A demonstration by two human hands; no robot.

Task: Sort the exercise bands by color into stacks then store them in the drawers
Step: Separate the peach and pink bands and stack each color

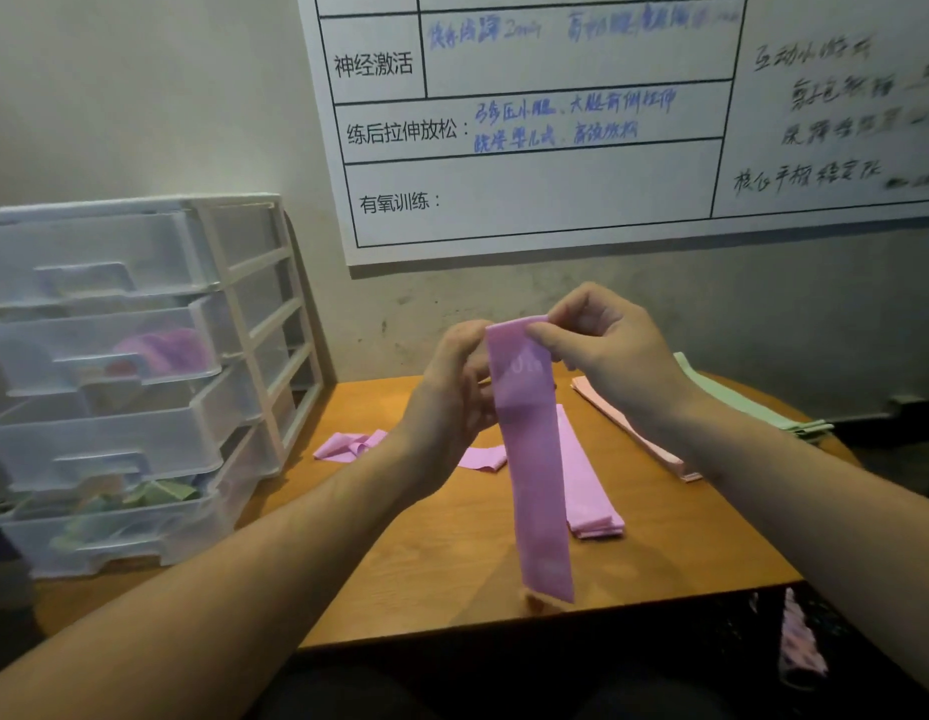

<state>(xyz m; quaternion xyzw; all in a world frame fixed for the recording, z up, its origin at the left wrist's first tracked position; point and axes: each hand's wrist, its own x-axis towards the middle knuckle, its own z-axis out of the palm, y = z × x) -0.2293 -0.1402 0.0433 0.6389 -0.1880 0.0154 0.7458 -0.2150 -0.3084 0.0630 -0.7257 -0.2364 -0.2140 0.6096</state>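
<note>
At centre frame, above the wooden table [452, 553], both hands meet on one pink band [538, 475]. The right hand [608, 356] pinches its top edge between thumb and curled fingers; the left hand [452, 402] grips the same top end from the other side, fingers curled behind the strip. The band hangs straight down from that pinch, long axis near vertical, its lower end close to the table's near edge; whether it touches the wood I can't tell.

Now the relation that matters: the pink stack [589, 491] lies on the table just behind and slightly right of the hanging band, running away from the camera toward the wall. So the held band looks to need laying down along that same line, and the right hand appears nearer to it. That's a judgement, mind.

Further right, a peach stack [636, 433] and a green stack [753, 402] lie at a slant, both partly covered by the right forearm. A loose pink band [348, 445] sits crumpled left of centre, partly behind the left wrist.

At the left of the frame stands the drawer unit [140, 376], drawers pulled out; pinkish and greenish shapes show through the frosted plastic, too hazy to count. The whiteboard [556, 122] fills the upper right. Something patterned in the dark lower right is unreadable.
</note>
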